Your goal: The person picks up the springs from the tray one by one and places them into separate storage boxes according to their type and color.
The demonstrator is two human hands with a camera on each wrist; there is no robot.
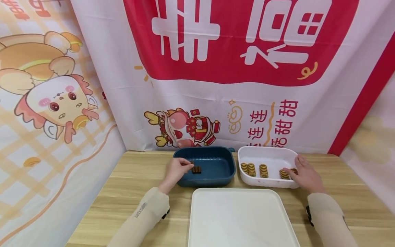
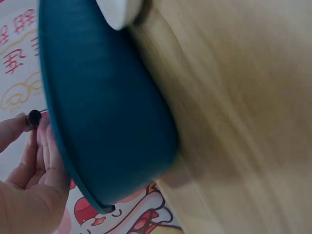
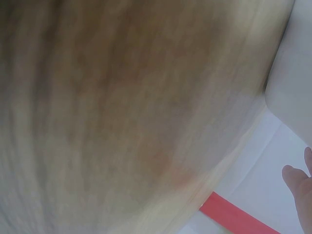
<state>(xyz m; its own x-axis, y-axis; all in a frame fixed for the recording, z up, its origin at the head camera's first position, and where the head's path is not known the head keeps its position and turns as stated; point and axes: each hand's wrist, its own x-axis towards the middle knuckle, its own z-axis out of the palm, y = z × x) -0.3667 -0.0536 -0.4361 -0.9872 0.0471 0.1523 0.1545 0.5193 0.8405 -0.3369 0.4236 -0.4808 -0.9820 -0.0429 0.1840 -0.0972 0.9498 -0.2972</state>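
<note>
My left hand (image 1: 178,170) reaches over the left side of a dark blue bin (image 1: 222,181). Between thumb and fingertips it pinches a small dark round cookie (image 2: 33,119). Beneath those fingers, a short row of dark brown cookies (image 1: 196,169) lies in the bin. At the right end of a white bin (image 1: 268,182), my right hand (image 1: 308,175) rests over the rim, with its thumb extended inward beside yellow-and-brown sandwich cookies (image 1: 284,174). In the right wrist view only some of its fingers (image 3: 295,179) show, near the bin's outer wall.
A large off-white tray (image 1: 237,219) lies in front of both bins on the wood-grain table (image 1: 123,192). More sandwich cookies (image 1: 263,170) stand in rows inside the white bin. A printed cloth (image 1: 129,113) hangs behind the table.
</note>
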